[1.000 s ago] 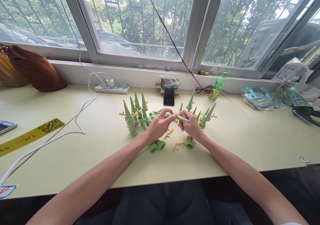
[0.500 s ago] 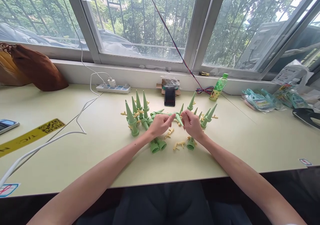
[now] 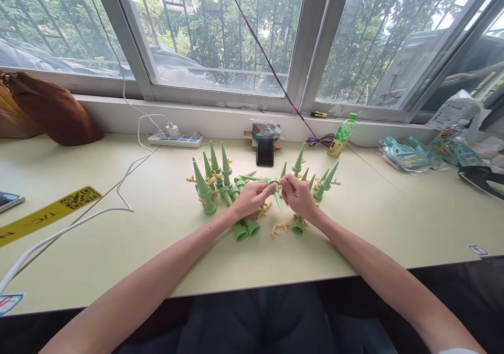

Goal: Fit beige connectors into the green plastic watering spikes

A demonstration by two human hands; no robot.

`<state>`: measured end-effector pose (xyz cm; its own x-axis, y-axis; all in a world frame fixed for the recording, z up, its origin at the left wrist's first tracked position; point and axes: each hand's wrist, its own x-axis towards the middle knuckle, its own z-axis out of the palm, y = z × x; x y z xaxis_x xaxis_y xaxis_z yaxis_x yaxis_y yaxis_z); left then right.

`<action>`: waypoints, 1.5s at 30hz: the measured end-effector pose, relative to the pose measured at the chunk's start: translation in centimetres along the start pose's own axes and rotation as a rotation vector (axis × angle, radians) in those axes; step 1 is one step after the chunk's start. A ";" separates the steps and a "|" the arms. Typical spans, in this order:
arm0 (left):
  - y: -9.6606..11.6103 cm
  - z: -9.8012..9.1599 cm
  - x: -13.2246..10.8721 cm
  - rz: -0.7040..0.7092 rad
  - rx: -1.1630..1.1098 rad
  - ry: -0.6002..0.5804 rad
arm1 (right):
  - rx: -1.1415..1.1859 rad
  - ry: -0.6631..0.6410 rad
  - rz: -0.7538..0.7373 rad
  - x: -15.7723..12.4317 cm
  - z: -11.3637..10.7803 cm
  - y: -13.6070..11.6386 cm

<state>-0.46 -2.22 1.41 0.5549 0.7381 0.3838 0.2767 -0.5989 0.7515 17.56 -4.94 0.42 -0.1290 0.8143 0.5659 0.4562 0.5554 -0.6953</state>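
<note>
- Perhaps the standing green spikes [image 3: 203,188] are risking a topple on the surface [image 3: 268,270], if a sideways nudge is catching them.
- Fingers of the left hand [image 3: 253,196] are holding a green spike [image 3: 277,201] between the hands, its tip pointing downward; a loose grip could be letting it slip.
- The right hand [image 3: 298,192] is sitting curled narrowly beside it, hiding whether its fingers are pinching anything; I cannot tell.
- Yellow pieces [image 3: 283,226] are lying nearby, their ends too small to read.
</note>
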 end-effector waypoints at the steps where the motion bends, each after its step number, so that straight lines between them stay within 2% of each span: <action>1: 0.0 0.0 0.0 0.010 0.014 0.009 | 0.006 -0.003 0.003 0.0 0.0 0.0; 16: -0.9 0.3 0.0 0.173 0.126 0.088 | 0.083 -0.041 0.094 -0.1 0.0 0.0; 25: -0.8 0.2 -0.1 0.243 0.170 0.081 | 0.155 -0.036 0.109 0.0 0.2 0.7; 34: -1.3 0.0 -0.2 0.283 0.251 0.063 | 0.135 -0.034 0.095 -0.1 0.2 0.7; 45: -1.1 -0.4 -0.5 0.419 0.405 0.109 | 0.087 -0.069 0.095 0.0 0.1 0.2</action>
<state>-1.37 -1.79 0.57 0.6040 0.4281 0.6723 0.3408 -0.9012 0.2677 17.55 -4.83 0.21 -0.1502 0.8717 0.4665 0.3920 0.4857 -0.7813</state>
